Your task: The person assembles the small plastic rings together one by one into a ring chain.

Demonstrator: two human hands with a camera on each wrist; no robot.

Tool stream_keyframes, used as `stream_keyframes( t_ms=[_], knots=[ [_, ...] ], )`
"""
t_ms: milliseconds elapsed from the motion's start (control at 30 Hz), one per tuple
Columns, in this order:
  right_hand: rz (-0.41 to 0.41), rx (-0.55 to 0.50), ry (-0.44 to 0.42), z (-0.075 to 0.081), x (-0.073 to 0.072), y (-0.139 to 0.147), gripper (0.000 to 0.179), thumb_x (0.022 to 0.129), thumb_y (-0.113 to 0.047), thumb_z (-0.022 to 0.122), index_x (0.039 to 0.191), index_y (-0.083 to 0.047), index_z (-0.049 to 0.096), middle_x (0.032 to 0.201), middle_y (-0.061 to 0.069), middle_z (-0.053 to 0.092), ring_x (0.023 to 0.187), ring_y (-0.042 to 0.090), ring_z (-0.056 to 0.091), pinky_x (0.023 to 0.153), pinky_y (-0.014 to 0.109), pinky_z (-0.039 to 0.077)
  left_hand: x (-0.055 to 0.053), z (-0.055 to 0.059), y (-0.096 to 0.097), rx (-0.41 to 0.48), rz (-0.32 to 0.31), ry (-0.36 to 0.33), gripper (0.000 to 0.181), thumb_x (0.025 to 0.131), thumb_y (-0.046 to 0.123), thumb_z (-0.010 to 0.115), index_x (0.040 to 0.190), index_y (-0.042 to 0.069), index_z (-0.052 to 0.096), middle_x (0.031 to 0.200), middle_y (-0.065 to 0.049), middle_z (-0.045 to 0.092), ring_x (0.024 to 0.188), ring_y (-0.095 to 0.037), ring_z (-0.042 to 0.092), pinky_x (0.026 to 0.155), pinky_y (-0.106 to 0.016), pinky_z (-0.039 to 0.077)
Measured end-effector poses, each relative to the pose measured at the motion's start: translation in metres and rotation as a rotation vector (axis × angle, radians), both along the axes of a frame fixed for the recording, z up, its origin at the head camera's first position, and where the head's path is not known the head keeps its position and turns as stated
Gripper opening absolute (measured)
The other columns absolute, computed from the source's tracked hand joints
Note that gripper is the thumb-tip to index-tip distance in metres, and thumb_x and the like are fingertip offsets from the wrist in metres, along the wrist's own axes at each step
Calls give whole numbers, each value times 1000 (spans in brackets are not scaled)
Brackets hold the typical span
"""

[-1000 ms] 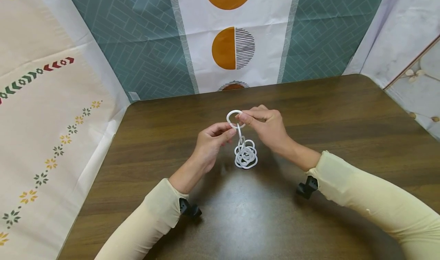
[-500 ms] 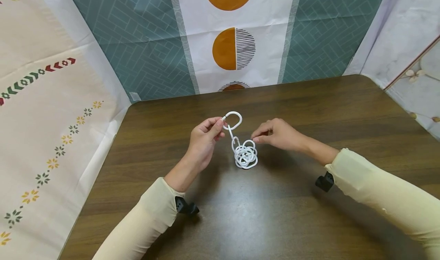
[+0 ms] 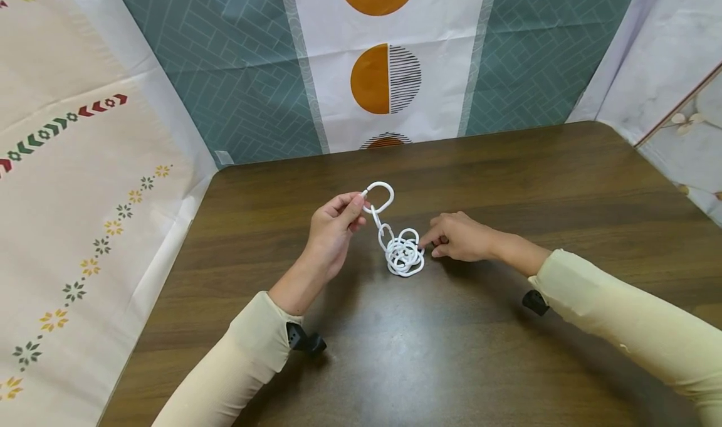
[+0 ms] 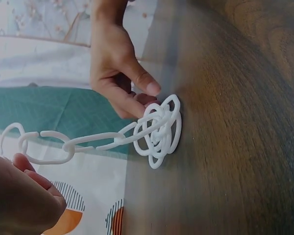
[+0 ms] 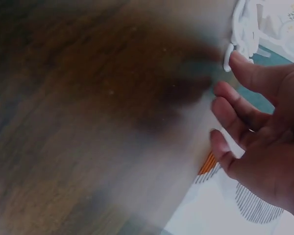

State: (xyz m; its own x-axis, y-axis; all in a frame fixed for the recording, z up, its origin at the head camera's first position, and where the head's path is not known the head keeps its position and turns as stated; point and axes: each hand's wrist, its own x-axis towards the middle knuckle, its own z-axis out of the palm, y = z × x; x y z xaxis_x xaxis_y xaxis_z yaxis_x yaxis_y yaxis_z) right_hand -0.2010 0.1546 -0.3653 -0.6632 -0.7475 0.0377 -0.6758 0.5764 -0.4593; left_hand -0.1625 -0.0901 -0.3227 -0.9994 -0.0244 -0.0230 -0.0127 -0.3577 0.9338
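A white plastic chain (image 3: 403, 259) of open-ended oval links lies heaped on the table in the head view. My left hand (image 3: 329, 234) pinches its end link (image 3: 380, 184) between thumb and fingers, up and to the left of the heap. From that link a few more slope down to the heap, well seen in the left wrist view as a chain strand (image 4: 95, 138). At the heap's right side is my right hand (image 3: 465, 236), its index fingertip against the outer links and its thumb apart. In the right wrist view the right hand's fingers (image 5: 225, 112) are loosely bent.
The brown wooden table (image 3: 361, 352) has its far edge against a green and white patterned cloth (image 3: 248, 101). A cream embroidered cloth (image 3: 56, 226) hangs at the left, and a pale marbled cloth (image 3: 671, 57) at the right. Each sleeve carries a black wrist camera (image 3: 304, 339).
My right hand has let go of the end link and moved down and right to the heap. My left hand has drawn the end link slightly left.
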Motion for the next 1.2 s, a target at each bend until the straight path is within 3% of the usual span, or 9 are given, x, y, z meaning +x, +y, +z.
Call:
stream_keyframes(
  t_ms=[200,367,800,1200],
  knots=[
    [-38,9,91,-4,-3,6,22,68,-1,82,78,-17,71,69,-5,50,70,13,47,66,32,35,-2,-1,-2,5,0,0,6,95,3,57,98,-1,61,78,-1,64,59,-7,54,61,-18,42],
    [-72,48,128,-6,-4,11,25,67,-6,84,67,-19,63,66,-8,48,69,11,45,68,35,34,-1,0,-4,-2,2,0,9,95,4,58,100,-3,61,78,-1,64,60,-7,54,61,-18,42],
    [-171,88,198,-9,-4,17,25,78,-16,80,66,-19,59,64,-8,49,68,13,46,66,35,30,-4,6,-14,29,44,-7,8,96,5,58,90,7,63,77,0,64,59,-6,53,60,-17,42],
    [-285,132,241,-10,-9,23,31,80,-14,76,58,-20,55,56,-8,48,63,15,49,67,39,31,-6,21,-24,68,70,16,12,96,7,58,87,10,65,76,1,64,60,-6,51,60,-16,40]
  ],
)
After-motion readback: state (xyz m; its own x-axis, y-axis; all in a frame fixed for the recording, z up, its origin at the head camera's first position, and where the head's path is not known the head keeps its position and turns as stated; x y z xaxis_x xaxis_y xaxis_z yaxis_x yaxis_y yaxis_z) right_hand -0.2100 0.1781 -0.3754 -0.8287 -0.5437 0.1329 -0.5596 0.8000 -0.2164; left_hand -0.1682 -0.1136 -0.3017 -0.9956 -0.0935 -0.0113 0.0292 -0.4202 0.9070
